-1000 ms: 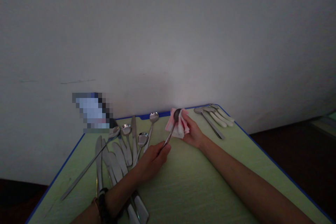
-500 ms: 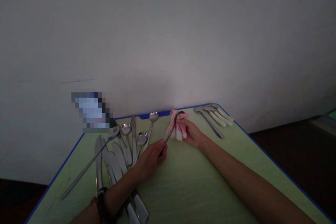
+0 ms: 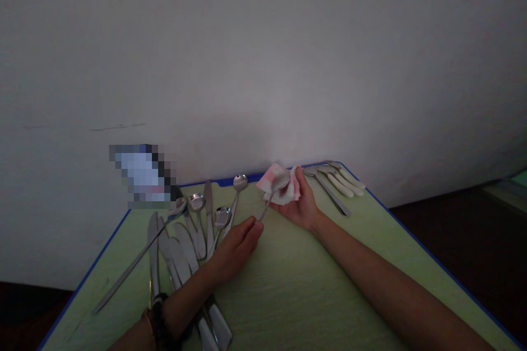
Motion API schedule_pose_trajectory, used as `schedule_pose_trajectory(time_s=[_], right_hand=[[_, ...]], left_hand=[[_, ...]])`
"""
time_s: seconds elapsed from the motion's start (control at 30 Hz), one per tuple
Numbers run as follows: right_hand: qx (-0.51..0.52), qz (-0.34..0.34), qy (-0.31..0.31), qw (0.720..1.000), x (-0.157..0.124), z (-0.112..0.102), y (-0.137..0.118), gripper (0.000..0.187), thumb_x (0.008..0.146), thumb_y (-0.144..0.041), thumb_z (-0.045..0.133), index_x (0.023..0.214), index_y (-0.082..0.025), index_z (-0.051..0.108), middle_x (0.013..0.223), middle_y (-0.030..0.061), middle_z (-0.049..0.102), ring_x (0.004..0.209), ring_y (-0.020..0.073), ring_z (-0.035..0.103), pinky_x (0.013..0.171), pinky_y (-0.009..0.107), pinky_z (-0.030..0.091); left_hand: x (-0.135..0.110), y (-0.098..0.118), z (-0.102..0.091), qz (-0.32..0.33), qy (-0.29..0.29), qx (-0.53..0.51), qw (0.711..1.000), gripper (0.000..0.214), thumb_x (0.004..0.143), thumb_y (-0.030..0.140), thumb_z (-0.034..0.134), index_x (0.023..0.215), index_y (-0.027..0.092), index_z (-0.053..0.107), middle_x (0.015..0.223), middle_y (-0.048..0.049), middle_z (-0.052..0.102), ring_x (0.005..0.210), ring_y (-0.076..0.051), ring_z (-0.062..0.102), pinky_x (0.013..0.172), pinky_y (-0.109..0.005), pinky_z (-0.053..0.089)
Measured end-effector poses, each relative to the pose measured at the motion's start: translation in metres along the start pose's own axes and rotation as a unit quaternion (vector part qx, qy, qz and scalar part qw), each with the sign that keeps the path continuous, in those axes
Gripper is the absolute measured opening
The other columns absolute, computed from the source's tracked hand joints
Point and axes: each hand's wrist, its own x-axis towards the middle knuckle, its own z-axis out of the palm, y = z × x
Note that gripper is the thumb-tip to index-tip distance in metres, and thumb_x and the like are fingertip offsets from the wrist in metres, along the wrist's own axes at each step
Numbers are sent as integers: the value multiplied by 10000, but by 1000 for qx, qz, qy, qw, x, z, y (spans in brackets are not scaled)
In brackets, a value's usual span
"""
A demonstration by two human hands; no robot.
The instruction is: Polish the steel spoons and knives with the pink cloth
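Note:
My left hand (image 3: 237,244) pinches the handle end of a metal spoon (image 3: 272,194), whose bowl points up and away. The bowl rests against a pink and white cloth (image 3: 284,185) bunched in my right hand (image 3: 300,205), which is closed round the cloth from below. Both hands sit low over the green table (image 3: 313,290), near its far edge.
Several knives and spoons (image 3: 193,225) lie spread at the left of the table. A few white-handled pieces of cutlery (image 3: 340,181) lie at the far right corner. A blurred-out object (image 3: 142,175) stands at the far left by the white wall. Blue trim edges the table.
My right hand has turned palm up and opened the cloth wider under the spoon's bowl. The spoon has tilted a little more upright. My left hand has barely moved.

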Motion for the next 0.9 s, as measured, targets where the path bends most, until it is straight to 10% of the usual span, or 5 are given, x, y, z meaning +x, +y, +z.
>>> schedule_pose_trajectory(time_s=[0.9], right_hand=[[-72, 2, 3, 997, 4, -10, 12, 258, 759, -445, 642, 768, -189, 621, 577, -31, 616, 611, 135, 591, 676, 268, 464]], left_hand=[[3, -4, 2, -4, 10, 36, 999, 324, 890, 471, 343, 691, 215, 362, 579, 72, 371, 536, -107, 366, 514, -231, 294]])
